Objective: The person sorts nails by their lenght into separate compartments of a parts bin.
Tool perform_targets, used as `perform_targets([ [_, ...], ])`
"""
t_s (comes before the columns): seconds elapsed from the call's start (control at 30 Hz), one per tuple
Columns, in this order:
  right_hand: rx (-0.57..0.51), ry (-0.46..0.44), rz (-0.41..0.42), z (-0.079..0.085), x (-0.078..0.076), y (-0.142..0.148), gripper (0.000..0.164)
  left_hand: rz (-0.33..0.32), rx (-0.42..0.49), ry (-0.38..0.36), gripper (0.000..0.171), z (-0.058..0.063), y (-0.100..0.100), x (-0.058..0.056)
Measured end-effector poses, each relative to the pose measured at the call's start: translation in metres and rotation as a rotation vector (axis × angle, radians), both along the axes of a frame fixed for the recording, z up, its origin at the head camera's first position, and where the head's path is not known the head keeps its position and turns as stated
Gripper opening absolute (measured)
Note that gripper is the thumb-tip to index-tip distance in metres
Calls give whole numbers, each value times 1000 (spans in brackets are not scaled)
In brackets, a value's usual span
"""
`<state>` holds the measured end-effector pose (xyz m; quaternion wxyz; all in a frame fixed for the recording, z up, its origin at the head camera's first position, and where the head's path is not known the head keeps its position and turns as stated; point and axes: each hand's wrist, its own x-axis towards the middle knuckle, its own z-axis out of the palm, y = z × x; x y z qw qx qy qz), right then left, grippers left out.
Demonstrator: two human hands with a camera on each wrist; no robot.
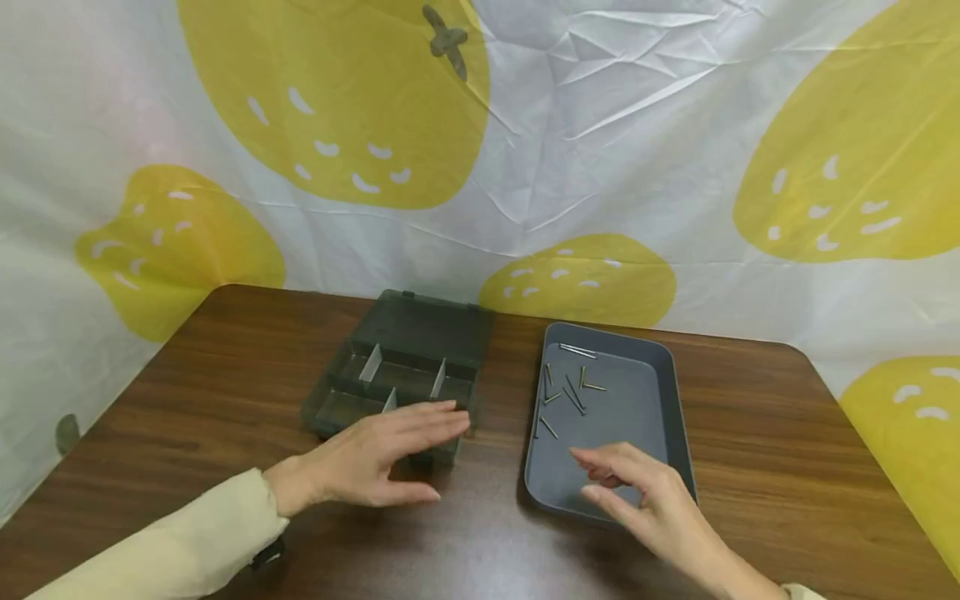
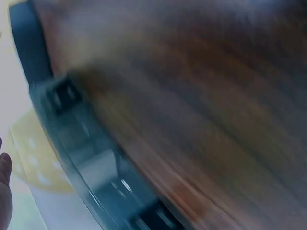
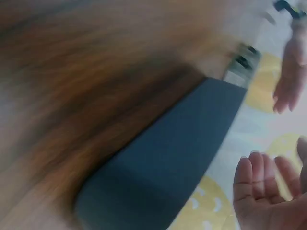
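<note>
My left hand (image 1: 367, 458) hovers over the near right part of a dark translucent compartment box (image 1: 348, 408), fingers stretched out and thumb apart. The box's lid (image 1: 431, 325) lies open toward the back, and pale dividers (image 1: 371, 363) stand inside. Above the near end of a grey tray (image 1: 667, 383) is my right hand (image 1: 648, 500), fingers loosely bent, nothing held. Several thin nail-like metal pieces (image 1: 573, 396), brass-coloured, silvery and dark, lie mostly along the tray's left side. The right wrist view shows the tray wall (image 3: 163, 153) and my relaxed right hand (image 3: 264, 196).
Box and tray stand apart on a brown wood-grain table (image 1: 772, 450). A white cloth (image 1: 540, 167) with yellow fruit prints hangs behind the table. A small black object (image 1: 268, 553) shows beside the left sleeve. Both wrist views are blurred.
</note>
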<state>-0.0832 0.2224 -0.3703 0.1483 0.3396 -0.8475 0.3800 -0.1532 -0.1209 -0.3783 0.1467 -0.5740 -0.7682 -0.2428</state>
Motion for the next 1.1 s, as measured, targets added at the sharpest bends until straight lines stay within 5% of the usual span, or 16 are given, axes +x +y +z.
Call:
perform_targets([
  [0.17,-223,-349,-149,6,-15,-1,23,205,146,-187,66,4,-21,-18],
  [0.3,-348,-634,-237,10,-26,-1,33,382,217,-268,61,7,-39,-31],
  [0.6,-434,-915,-302,9,-49,-5,44,704,238,-591,53,4,-82,-51],
  [0.83,-442,-1006,-275,-1,-63,-10,38,731,179,-812,63,-2,-105,-54],
  [1.1,-420,-1058,-252,-2,-82,-16,35,702,198,-905,57,-10,-112,-52],
])
